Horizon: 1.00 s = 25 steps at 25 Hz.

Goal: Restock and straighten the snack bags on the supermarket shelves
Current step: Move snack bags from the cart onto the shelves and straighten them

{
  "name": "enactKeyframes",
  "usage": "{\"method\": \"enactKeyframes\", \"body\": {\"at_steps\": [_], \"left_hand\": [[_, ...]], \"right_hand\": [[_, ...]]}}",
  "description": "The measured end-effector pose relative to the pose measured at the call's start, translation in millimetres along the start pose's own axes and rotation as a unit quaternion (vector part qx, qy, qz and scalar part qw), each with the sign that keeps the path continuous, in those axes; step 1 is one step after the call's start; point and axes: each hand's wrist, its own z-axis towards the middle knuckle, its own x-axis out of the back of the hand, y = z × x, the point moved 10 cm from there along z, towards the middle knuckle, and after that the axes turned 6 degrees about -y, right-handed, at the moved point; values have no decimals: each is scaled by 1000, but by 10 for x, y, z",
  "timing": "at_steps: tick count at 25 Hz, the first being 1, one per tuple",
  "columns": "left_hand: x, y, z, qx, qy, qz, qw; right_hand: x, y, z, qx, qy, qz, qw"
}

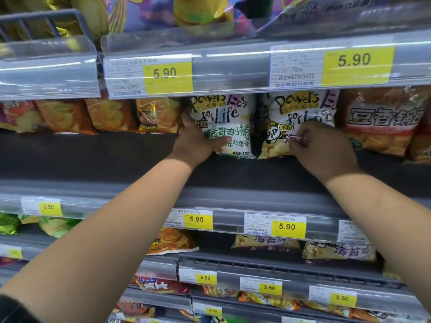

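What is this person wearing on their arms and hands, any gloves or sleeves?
No gloves: the left hand and right hand are both bare, and no watch or bracelet shows at either wrist. Both forearms are uncovered too. The only clothing in view is the edge of a dark sleeve, high on the left arm at the lower left corner.

A white plastic snack bag with green lettering [229, 127] is gripped by the left hand [196, 142]; right of those fingers [186, 116], a white panda-printed bag [300, 110] is pinched by the right hand [324, 148].
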Motion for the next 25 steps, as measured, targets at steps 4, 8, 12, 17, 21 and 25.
{"method": "enactKeyframes", "body": {"at_steps": [4, 8, 12, 17, 21, 25], "left_hand": [[-76, 61, 32, 24, 0, 17, 1000], [-173, 191, 20, 5, 5, 72, 997], [-113, 259, -79, 3, 51, 117, 992], [-132, 613, -259, -180, 100, 226, 952], [-537, 553, -235, -196, -36, 304, 932], [-589, 560, -328, -193, -39, 365, 910]], "right_hand": [[-3, 68, 47, -16, -23, -41, 999], [11, 216, 76, -44, -45, -43, 997], [-3, 188, 64, -27, -52, -16, 998], [157, 182, 27, -17, 4, 30, 999], [-2, 47, 83, 23, -47, 0, 999], [-123, 23, 55, 26, -93, -31, 995]]}}
